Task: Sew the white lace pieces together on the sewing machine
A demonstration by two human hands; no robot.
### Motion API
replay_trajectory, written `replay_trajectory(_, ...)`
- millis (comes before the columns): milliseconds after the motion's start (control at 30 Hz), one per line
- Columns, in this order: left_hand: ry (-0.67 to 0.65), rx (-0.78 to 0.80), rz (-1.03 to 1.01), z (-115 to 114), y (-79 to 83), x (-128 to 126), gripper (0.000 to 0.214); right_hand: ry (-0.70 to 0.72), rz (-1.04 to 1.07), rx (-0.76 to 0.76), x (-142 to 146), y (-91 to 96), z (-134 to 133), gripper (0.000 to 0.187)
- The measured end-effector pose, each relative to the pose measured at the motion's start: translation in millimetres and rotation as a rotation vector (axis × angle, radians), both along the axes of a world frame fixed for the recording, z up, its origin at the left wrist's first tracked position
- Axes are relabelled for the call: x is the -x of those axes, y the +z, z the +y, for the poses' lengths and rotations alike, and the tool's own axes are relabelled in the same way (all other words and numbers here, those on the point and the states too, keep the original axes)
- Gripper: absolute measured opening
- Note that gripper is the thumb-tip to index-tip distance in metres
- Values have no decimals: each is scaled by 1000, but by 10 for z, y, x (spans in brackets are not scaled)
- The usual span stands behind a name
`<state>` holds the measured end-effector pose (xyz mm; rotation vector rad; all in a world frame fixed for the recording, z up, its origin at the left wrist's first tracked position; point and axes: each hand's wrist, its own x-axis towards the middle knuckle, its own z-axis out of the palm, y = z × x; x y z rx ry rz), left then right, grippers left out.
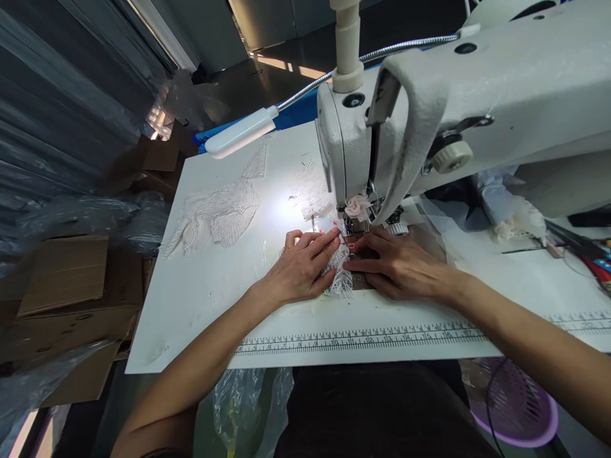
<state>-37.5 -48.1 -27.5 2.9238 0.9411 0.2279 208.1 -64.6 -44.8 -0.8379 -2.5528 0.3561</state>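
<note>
The white bench (191,305) spreads beneath both hands and out to either side of them. A white sewing machine (515,70) stands beyond the right hand, its head just past the fingertips. Well to the left of the left hand, off the bench, is a cardboard box (81,318); a purple basket (551,423) sits below the right forearm. Loose lace pieces (224,210) lie up and left of the left hand, with a lamp (241,132) farther out above them. Brown sheer cloth (432,242) shows under the right hand. The left hand (305,266) lies flat, fingers stretched out, on a white lace strip (340,277) that runs between the two hands. The right hand (396,264) has bent fingers at the strip's other edge; whether they pinch it I cannot tell. A pink cloth flower (358,207) sits just beyond the right fingertips, against the machine.
</note>
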Motion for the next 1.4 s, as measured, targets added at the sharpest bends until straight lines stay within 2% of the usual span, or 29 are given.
replay_trajectory(300,-63,-9,108,60,69,11,43,1,17,24,-16,12,-13,24)
replay_trajectory(500,-2,-44,214,-42,111,-62,47,-9,21,8,4,14,-45,25)
replay_trajectory(600,-14,-52,242,-54,114,-76,47,-20,25,6,17,37,-47,24)
replay_trajectory(733,-28,-48,173,1,99,-72,46,-25,50,82,-4,78,12,27)
replay_trajectory(833,-44,-43,111,70,88,-90,46,-122,101,128,-41,96,73,32)
replay_trajectory(900,-58,-45,85,113,80,-108,44,-144,91,104,-49,97,89,35)
replay_trajectory(1000,-64,-48,47,156,57,-119,42,-75,17,26,-25,81,62,35)
replay_trajectory(1100,-67,-51,16,170,21,-100,40,-79,-40,-36,19,54,9,34)
replay_trajectory(1400,-62,-27,-33,174,-9,-62,41,-143,-81,-58,60,2,-75,33)
